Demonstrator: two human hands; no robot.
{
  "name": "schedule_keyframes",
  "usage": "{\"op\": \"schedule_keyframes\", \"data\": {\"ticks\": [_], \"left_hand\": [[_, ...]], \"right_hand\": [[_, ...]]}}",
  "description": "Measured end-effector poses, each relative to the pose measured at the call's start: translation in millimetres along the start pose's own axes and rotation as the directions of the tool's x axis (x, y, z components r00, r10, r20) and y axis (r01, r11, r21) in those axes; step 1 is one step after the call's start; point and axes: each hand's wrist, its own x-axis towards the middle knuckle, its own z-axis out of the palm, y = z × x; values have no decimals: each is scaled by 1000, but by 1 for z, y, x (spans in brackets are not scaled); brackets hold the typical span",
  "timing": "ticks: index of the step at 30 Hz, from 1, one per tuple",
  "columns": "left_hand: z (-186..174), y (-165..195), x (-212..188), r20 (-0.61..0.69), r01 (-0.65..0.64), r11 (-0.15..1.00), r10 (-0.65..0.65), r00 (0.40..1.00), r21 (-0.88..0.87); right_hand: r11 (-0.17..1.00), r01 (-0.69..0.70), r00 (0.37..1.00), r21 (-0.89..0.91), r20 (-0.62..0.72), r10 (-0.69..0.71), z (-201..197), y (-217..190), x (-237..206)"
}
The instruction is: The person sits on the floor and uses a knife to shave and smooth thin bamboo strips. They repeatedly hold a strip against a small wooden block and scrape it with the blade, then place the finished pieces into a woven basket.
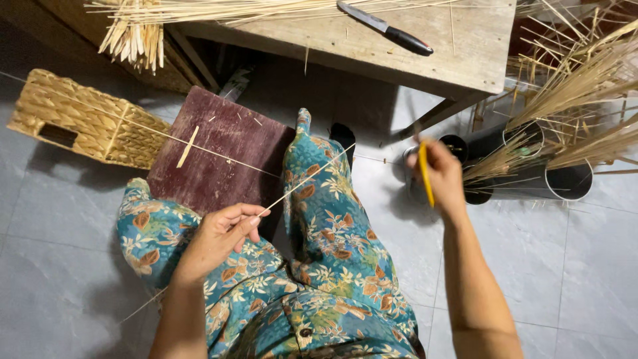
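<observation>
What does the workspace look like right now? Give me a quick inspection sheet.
Surface: grey tiled floor; dark red board by the knees; wooden table ahead.
Job's things: thin reed strip pinched in the left hand; yellow tool in the right hand.
Clutter: knife and straw bundle on the table; short stick on the board.
Grippers: both hands closed on their items.
Cables: nothing seen.
Surroundings: woven basket at left; dark tubes holding reeds at right.

Reed bundle (133, 33) cut off at top edge, right hand (442, 176) motion-blurred (grip unclear), forearms cropped below
</observation>
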Motion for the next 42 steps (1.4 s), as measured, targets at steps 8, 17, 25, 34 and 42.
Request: {"op": "schedule_keyframes", "data": {"ticks": [8, 17, 25, 34, 42], "left_hand": [[-13, -24, 4, -88, 56, 998, -59, 994, -43], [-15, -19, 3, -166, 66, 998, -66, 984, -7], [-9, -5, 7, -227, -135, 986, 153, 962, 93], [0, 20, -8, -353, -138, 989, 108, 929, -60], [3, 31, -23, -436, -260, 966, 234, 869, 1]], "right_hand": [[655, 0, 933, -756, -235, -271, -73, 26, 154], [287, -58, 966, -956, -126, -224, -83, 20, 230], [304, 444, 731, -843, 144, -667, -7, -4, 251], [402, 347, 776, -848, 19, -630, 57, -10, 251], [944, 119, 993, 308, -24, -117, 72, -32, 141]]}}
